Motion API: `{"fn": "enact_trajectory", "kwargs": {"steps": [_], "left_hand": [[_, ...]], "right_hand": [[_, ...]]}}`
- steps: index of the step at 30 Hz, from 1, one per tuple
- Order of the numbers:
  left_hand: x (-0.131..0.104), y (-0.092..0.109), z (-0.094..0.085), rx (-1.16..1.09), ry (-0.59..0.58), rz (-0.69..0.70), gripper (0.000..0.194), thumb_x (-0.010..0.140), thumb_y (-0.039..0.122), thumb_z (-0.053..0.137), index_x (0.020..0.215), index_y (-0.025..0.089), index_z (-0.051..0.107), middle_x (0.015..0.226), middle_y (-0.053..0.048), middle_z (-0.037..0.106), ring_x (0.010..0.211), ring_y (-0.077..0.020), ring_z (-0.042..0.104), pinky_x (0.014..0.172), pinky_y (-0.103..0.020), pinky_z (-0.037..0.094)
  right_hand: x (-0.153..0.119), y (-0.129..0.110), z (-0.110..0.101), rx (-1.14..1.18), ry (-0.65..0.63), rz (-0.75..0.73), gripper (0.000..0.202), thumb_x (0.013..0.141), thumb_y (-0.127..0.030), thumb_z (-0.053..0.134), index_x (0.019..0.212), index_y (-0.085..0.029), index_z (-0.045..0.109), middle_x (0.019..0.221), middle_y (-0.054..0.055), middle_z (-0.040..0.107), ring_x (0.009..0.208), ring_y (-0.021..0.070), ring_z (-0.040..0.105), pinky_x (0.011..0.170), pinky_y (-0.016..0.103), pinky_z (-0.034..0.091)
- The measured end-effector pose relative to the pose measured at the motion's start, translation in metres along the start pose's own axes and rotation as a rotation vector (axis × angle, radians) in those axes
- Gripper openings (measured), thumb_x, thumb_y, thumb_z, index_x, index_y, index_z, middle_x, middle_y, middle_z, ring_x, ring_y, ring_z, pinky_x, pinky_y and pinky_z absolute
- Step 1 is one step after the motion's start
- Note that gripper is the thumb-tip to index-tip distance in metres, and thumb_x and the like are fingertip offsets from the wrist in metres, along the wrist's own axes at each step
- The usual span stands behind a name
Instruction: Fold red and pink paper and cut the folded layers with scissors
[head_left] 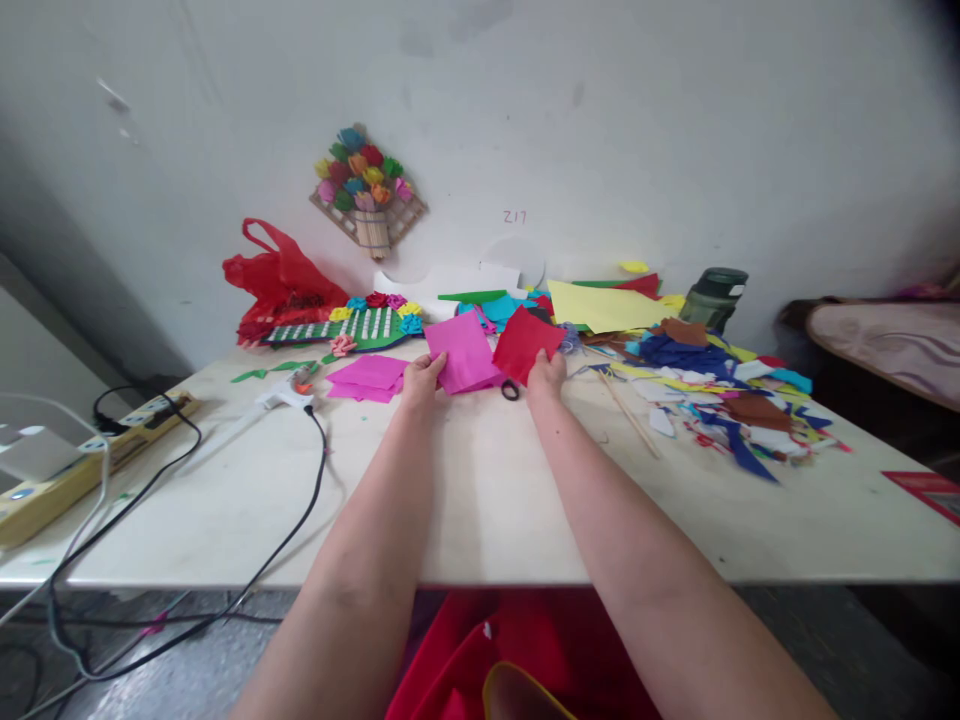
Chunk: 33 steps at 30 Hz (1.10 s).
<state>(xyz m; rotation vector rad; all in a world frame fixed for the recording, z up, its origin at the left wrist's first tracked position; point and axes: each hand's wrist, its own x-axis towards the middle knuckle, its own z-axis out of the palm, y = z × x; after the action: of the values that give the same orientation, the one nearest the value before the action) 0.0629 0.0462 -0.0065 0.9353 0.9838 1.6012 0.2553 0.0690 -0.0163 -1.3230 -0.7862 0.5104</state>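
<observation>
My left hand [423, 377] pinches the lower left edge of a bright pink paper sheet [463, 352], which is tilted up toward me. My right hand [547, 376] grips a red paper square [526, 343] by its lower right corner. The two sheets are side by side, almost meeting. A dark scissors handle loop [510, 390] shows on the table just below the red square; the rest is hidden. Left of my left hand lies a small stack of pink paper squares [367, 374].
A glue gun [289, 393] with a black cord lies at left, near a power strip [75, 485]. Paper scraps [742, 405] and a wooden stick [628, 412] spread at right, before a green bottle [716, 300]. Behind are a red bag [281, 275] and a flower-trimmed green craft [375, 325].
</observation>
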Motion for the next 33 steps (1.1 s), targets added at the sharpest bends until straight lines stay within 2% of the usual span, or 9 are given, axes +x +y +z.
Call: {"fn": "enact_trajectory", "kwargs": {"steps": [6,11,15,20,24,27,31,33], "left_hand": [[0.001,0.007,-0.007,-0.032,0.041,-0.024,0.039,0.049,0.038,0.079,0.073,0.013,0.061,0.058,0.001,0.058,0.046,-0.0081,0.05,0.047,-0.02,0.039],[0.005,0.007,-0.011,0.035,0.101,-0.014,0.039,0.048,0.038,0.078,0.072,0.013,0.062,0.054,0.002,0.057,0.044,-0.0086,0.049,0.046,-0.021,0.039],[0.013,0.004,-0.015,0.156,0.242,0.018,0.031,0.051,0.036,0.076,0.064,0.013,0.06,0.047,0.004,0.051,0.041,-0.0082,0.046,0.044,-0.02,0.038],[0.021,0.003,-0.022,0.247,0.398,0.081,0.021,0.06,0.034,0.068,0.064,0.015,0.061,0.045,0.002,0.05,0.046,-0.0114,0.05,0.045,-0.02,0.037],[0.015,0.014,-0.028,0.491,0.606,0.154,0.017,0.069,0.031,0.058,0.06,0.017,0.061,0.051,-0.002,0.054,0.057,-0.0154,0.055,0.05,-0.022,0.038],[0.003,0.027,-0.031,0.679,0.749,0.122,0.021,0.074,0.031,0.052,0.06,0.017,0.061,0.06,-0.007,0.06,0.067,-0.0192,0.057,0.06,-0.026,0.041],[-0.009,0.042,-0.03,0.772,0.853,0.059,0.027,0.08,0.033,0.045,0.081,0.019,0.068,0.084,-0.011,0.066,0.087,-0.0255,0.058,0.075,-0.034,0.043],[-0.012,0.047,-0.029,0.834,0.928,0.028,0.031,0.081,0.035,0.043,0.091,0.021,0.068,0.095,-0.011,0.066,0.103,-0.0285,0.052,0.081,-0.039,0.042]], "right_hand": [[0.006,0.003,-0.004,0.031,0.005,0.038,0.028,0.081,-0.029,0.039,0.099,-0.016,0.056,0.096,0.012,0.063,0.086,0.0215,0.061,0.072,0.033,0.047],[0.004,0.004,-0.003,0.019,-0.004,0.057,0.028,0.081,-0.029,0.04,0.096,-0.015,0.059,0.091,0.012,0.065,0.081,0.0214,0.062,0.068,0.032,0.048],[0.004,0.009,-0.002,0.017,-0.039,-0.012,0.03,0.081,-0.032,0.04,0.097,-0.017,0.06,0.087,0.01,0.066,0.08,0.0216,0.062,0.067,0.032,0.047],[0.002,0.012,-0.001,0.008,-0.066,-0.055,0.03,0.081,-0.034,0.042,0.094,-0.016,0.061,0.086,0.009,0.066,0.08,0.0213,0.062,0.067,0.031,0.047],[0.0,0.01,-0.001,-0.005,-0.023,-0.031,0.027,0.079,-0.032,0.044,0.091,-0.015,0.062,0.085,0.01,0.066,0.078,0.021,0.061,0.067,0.031,0.047],[-0.001,0.009,-0.002,0.006,-0.025,-0.023,0.025,0.078,-0.029,0.045,0.091,-0.015,0.062,0.083,0.009,0.066,0.076,0.02,0.061,0.066,0.03,0.047],[-0.002,0.009,-0.001,0.02,-0.027,-0.034,0.022,0.077,-0.028,0.046,0.088,-0.016,0.062,0.079,0.007,0.065,0.075,0.0192,0.06,0.065,0.029,0.046],[-0.003,0.008,-0.001,0.012,-0.02,-0.015,0.021,0.076,-0.027,0.047,0.087,-0.016,0.062,0.078,0.006,0.065,0.075,0.0189,0.06,0.066,0.029,0.046]]}}
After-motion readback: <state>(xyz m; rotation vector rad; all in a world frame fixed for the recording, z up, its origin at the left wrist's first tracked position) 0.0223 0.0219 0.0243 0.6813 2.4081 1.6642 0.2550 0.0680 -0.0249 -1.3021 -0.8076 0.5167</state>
